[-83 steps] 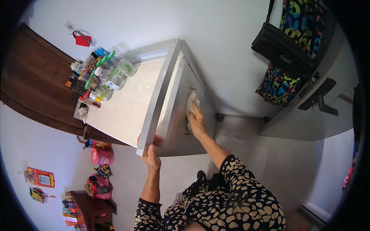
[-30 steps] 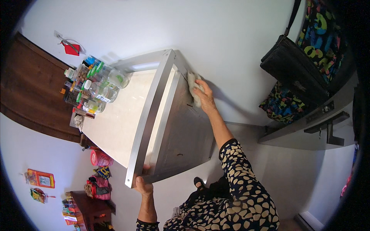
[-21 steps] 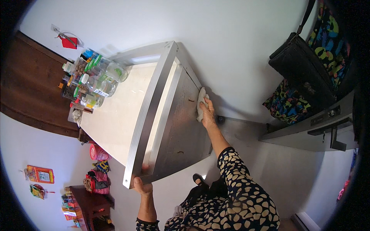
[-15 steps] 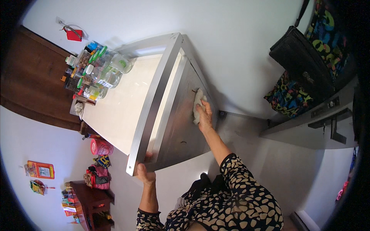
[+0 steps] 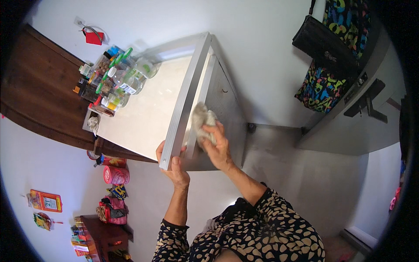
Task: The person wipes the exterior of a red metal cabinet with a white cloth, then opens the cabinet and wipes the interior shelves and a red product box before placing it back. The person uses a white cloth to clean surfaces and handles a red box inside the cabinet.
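Note:
My right hand [image 5: 219,148] is closed around a crumpled whitish cloth [image 5: 201,120]. The cloth lies against the upper edge of a grey side panel [image 5: 230,126], just below a silvery metal rail [image 5: 187,100]. That rail edges a cabinet or counter with a pale glossy top [image 5: 142,120]. At the rail's near corner my left hand [image 5: 176,174] grips it, with the thumb on one side and fingers showing past it on the other. The palm side of my right hand is hidden.
Several jars and bottles [image 5: 131,78] crowd the top's far left. Another small cloth [image 5: 93,124] lies at its left edge. A grey door with a black handle [image 5: 371,105] stands at right, near a hanging black bag [image 5: 325,48]. Pink bags [image 5: 112,210] sit lower left.
My right hand and the cloth have moved left and up the panel, toward the rail. My left hand has shifted its hold, so more fingers now show around the rail's corner.

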Available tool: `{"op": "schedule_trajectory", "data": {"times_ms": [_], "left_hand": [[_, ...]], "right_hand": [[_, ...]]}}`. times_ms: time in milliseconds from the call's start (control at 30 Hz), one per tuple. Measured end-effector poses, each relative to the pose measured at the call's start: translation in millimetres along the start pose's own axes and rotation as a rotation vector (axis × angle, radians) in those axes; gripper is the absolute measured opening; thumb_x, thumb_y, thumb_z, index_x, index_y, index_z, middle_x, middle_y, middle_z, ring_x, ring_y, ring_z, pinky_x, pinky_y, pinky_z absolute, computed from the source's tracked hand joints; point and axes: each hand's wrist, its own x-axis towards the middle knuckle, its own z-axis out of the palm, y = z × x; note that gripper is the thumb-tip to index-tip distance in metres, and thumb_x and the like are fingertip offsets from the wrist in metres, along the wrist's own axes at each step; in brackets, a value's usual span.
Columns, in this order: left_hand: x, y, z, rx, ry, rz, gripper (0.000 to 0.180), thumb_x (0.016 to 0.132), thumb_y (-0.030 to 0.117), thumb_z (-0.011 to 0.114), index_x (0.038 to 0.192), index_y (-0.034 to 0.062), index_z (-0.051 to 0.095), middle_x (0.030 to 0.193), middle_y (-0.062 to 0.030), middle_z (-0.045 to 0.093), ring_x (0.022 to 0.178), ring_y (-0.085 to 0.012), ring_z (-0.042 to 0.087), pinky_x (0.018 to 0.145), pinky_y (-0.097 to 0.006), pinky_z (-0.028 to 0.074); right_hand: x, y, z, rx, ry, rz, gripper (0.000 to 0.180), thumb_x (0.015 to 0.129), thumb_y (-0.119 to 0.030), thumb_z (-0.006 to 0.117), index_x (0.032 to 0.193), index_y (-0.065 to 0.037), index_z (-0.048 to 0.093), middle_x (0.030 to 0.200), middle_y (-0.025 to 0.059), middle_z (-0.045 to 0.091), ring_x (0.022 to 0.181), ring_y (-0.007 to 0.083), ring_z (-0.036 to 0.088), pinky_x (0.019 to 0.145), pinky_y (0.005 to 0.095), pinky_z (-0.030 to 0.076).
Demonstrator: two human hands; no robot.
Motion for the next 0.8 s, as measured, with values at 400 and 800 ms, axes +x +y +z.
{"op": "schedule_trajectory", "data": {"times_ms": [400, 800], "left_hand": [[11.3, 4.7, -2.7, -0.321, -0.116, 0.075, 0.079, 0.085, 0.067, 0.037, 0.131, 0.0030, 0.032, 0.123, -0.0126, 0.042, 0.118, -0.0244, 0.041, 0.101, -0.040, 0.033], [-8.4, 7.1, -12.2, -0.256, -0.083, 0.058, 0.104, 0.075, 0.080, 0.037, 0.138, -0.0034, 0.024, 0.134, -0.0178, 0.037, 0.123, -0.0254, 0.038, 0.102, -0.039, 0.031]], "right_hand": [[26.7, -29.8, 19.7, -0.393, 0.111, -0.173, 0.028, 0.075, -0.004, 0.061, 0.102, -0.007, 0.064, 0.114, 0.0153, 0.047, 0.108, 0.0345, 0.043, 0.092, 0.0458, 0.035], [-51.6, -80.8, 27.2, -0.088, -0.033, -0.488, 0.038, 0.077, -0.009, 0.064, 0.115, -0.010, 0.056, 0.121, 0.0168, 0.040, 0.109, 0.0330, 0.041, 0.094, 0.0464, 0.035]]}}
